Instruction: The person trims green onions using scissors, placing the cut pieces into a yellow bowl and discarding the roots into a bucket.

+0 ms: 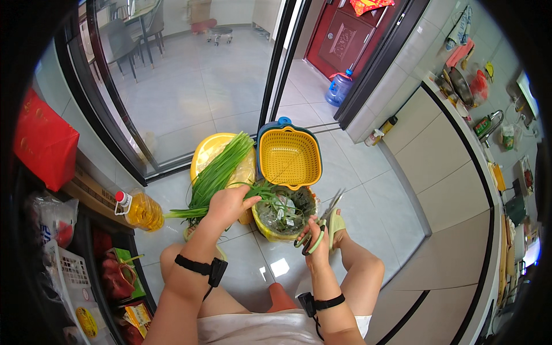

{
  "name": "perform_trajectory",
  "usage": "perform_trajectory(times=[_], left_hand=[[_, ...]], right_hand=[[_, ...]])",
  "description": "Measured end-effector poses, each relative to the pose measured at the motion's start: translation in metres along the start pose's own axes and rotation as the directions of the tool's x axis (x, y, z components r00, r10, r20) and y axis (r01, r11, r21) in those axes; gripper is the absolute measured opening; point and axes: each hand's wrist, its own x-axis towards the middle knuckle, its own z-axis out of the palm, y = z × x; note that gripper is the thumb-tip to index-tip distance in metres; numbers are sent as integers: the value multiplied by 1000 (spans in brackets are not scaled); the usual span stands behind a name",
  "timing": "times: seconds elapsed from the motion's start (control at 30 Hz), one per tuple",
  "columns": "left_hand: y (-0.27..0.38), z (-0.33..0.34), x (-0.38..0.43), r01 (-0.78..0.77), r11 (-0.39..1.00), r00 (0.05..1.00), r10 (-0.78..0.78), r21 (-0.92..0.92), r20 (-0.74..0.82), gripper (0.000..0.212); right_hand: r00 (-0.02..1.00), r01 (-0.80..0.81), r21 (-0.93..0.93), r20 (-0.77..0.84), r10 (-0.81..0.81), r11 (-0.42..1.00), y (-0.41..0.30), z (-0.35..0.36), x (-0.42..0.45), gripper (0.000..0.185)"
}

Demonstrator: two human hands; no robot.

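Observation:
Before me a large bundle of long green leafy stalks, perhaps garlic chives (222, 166), lies across a yellow plastic stool (210, 146). My left hand (228, 205) is closed around a smaller bunch of stalks; their pale green ends (185, 213) point left and their leafy tips reach right, over the bin. That bin (276, 235) has a yellow rim, a plastic liner and green scraps inside. To its right my right hand (317, 241) holds scissors (311, 237) with green and black handles, the blades directed up and away from the bin.
A yellow colander in a blue basin (290, 157) stands behind the bin. An oil bottle (144, 210) is at left, near shelves holding a white basket (73, 267). Glass sliding doors (189, 86) stand ahead. Kitchen cabinets (435, 159) curve along the right. A blue water jug (339, 88) stands beyond the doorway.

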Motion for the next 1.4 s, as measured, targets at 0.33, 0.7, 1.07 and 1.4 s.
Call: perform_trajectory(times=[0.33, 0.7, 1.07, 1.4], left_hand=[[-18, -1, -10, 238, 868, 951, -117, -435, 287, 48], [-22, -5, -11, 154, 901, 948, -20, -406, 318, 45], [-3, 1, -7, 13, 997, 939, -37, 71, 343, 48], [-1, 23, 2, -77, 968, 961, 8, 239, 278, 51]], right_hand=[[988, 49, -55, 148, -40, 997, 1, 38, -9, 28], [996, 73, -3, 55, -73, 997, 0, 20, -6, 30], [926, -61, -458, 306, 222, 887, -8, 11, -24, 30], [765, -205, -528, 439, 471, 824, -2, 15, -41, 33]])
